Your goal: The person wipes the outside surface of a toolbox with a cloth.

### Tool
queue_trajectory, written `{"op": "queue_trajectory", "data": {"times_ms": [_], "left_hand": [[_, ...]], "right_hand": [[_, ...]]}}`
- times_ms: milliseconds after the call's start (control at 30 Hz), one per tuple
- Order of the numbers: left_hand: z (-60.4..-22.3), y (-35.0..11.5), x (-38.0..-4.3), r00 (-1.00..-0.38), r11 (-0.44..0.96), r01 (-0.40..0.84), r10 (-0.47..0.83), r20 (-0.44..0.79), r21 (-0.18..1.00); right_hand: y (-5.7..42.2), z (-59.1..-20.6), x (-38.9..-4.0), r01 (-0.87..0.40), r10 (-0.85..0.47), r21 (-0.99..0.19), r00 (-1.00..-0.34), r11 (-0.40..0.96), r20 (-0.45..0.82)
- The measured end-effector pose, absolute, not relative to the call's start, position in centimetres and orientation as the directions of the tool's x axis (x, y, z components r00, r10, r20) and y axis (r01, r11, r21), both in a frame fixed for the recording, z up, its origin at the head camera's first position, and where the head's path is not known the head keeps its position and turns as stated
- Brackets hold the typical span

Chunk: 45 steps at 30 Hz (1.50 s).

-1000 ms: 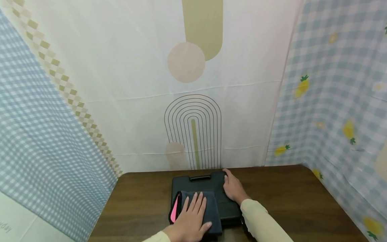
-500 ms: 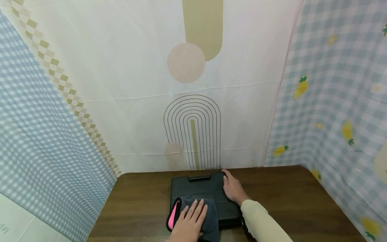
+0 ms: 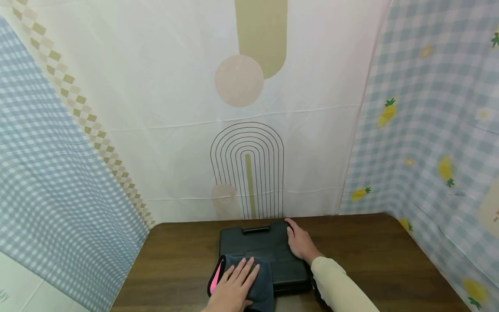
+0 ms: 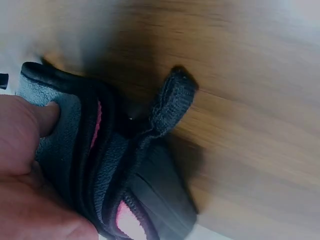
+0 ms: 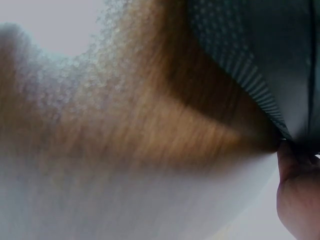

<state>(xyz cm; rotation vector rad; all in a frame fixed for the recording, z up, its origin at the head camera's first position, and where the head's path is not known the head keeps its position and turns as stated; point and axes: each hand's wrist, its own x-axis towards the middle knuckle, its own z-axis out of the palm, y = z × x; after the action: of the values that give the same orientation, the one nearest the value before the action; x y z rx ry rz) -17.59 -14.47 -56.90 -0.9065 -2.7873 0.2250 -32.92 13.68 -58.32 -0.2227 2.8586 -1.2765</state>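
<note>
left hand [image 3: 233, 288] lies palm down on a folded grey cloth [image 3: 263, 284], fingers straight and slightly apart, holding nothing in a curl; a flat palm probably spreads the pressure across the fabric. right hand [image 3: 301, 243] grips the far right corner of a black case [image 3: 274, 251], fingers bent over its edge, most likely as a brace so that the case does not slide under the other hand's push.

the case lies flat near the middle of the far edge of the table [image 3: 175, 260], its handle [image 3: 256, 230] facing that edge; set so, its near side probably falls within easy reach. the cloth covers the case's near left part and reaches past its left and near edges, where its pink inner face [image 3: 215, 279] shows. its doubling likely makes a thicker pad under the palm. the left wrist view shows a dark fabric loop [image 4: 175, 100] jutting from its black border, apart from the thumb.

counted: two hands, one cloth, one case with one handle, one loop in sight, one table. how many layers the cloth has cannot be told, and the right hand's lower fingers are hidden behind the case's side.
</note>
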Motion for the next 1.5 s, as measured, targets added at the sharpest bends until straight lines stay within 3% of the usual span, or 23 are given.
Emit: {"op": "queue_trajectory", "data": {"times_ms": [233, 533, 733, 933, 1167, 1333, 1500], "left_hand": [[-57.6, -18.6, -17.0, -0.817, 0.834, 0.54, 0.552, 0.167, -0.115], [-58.9, -21.1, -17.0, -0.828, 0.775, 0.559, 0.501, 0.252, 0.294], [-58.8, -20.8, -17.1, -0.873, 0.731, 0.476, 0.462, 0.16, 0.488], [-58.8, -20.7, -18.0, -0.916, 0.656, 0.291, 0.401, 0.004, 0.697], [-57.2, -19.5, -18.2, -0.955, 0.634, 0.15, 0.292, -0.056, 0.758], [-56.2, -18.9, -18.8, -0.973, 0.617, 0.117, 0.229, -0.035, 0.778], [-57.5, -19.3, -20.8, -0.985, 0.542, 0.11, 0.174, 0.017, 0.833]], "right_hand": [[13.5, -58.0, -32.7, -0.129, -0.135, -0.749, -0.989, 0.65, 0.053], [13.7, -58.3, -32.9, -0.135, -0.138, -0.737, -0.989, 0.662, 0.057], [13.7, -58.4, -32.8, -0.127, -0.134, -0.742, -0.99, 0.659, 0.05], [13.6, -58.2, -32.8, -0.128, -0.133, -0.737, -0.99, 0.664, 0.053], [13.7, -58.1, -32.8, -0.128, -0.137, -0.724, -0.989, 0.678, 0.047], [13.8, -58.0, -32.8, -0.144, -0.146, -0.722, -0.988, 0.677, 0.06], [13.8, -58.2, -32.8, -0.156, -0.163, -0.732, -0.985, 0.664, 0.062]]}}
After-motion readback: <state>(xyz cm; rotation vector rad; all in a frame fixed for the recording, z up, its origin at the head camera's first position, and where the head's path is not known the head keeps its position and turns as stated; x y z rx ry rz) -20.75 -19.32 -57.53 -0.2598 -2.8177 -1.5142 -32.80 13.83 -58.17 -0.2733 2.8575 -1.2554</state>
